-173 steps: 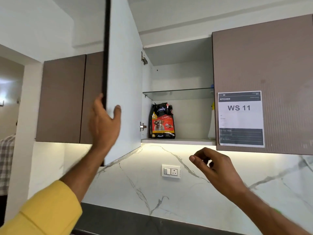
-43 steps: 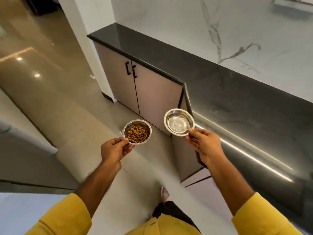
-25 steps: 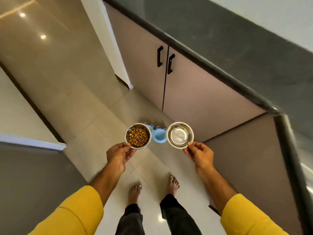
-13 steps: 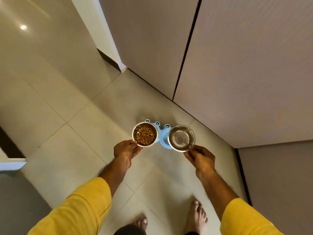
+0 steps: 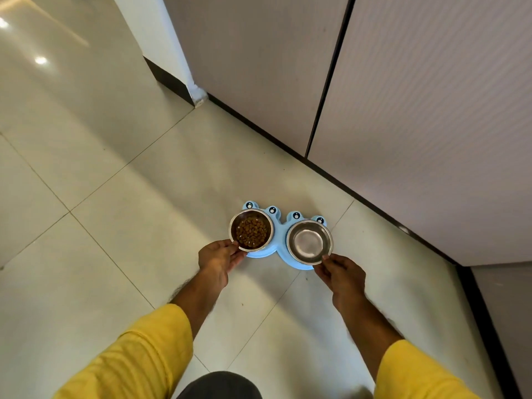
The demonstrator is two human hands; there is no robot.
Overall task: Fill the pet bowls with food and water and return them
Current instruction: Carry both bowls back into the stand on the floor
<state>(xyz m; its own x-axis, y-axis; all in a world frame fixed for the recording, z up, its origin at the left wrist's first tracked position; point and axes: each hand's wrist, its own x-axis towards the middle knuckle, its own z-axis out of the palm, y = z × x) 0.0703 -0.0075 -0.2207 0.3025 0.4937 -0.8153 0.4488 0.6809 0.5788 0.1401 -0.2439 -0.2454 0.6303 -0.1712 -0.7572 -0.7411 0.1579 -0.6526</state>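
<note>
Lowered toward the floor since half a second earlier: both bowls, from clear above the stand to directly over its two sockets. Carried by the left hand point(image 5: 219, 259): the round stainless-steel bowl of brown kibble point(image 5: 251, 232), near rim pinched between thumb and fingers. Carried by the right hand point(image 5: 341, 274): the round stainless-steel bowl of clear water point(image 5: 309, 242), near rim pinched the same way. Positioned beneath both: the light-blue plastic frog-shaped double bowl stand point(image 5: 278, 239), on the pale glossy floor tiles point(image 5: 121, 231), just beside the base of the grey ribbed cabinet doors point(image 5: 417, 116).

Judged from this: filling complete, return step nearly finished, release outstanding. Kibble bowl apparently over the left socket, water bowl over the right.

Not determinable: full seating of either bowl, since both sockets were covered and only the stand's front edge, centre bridge and four eye bumps showed. Water level barely readable, marked only by a faint sheen inside the bowl. Fingers under each rim concealed by the bowls and hand backs. Yellow sleeves point(image 5: 138, 358) cut off at the lower frame edge.
</note>
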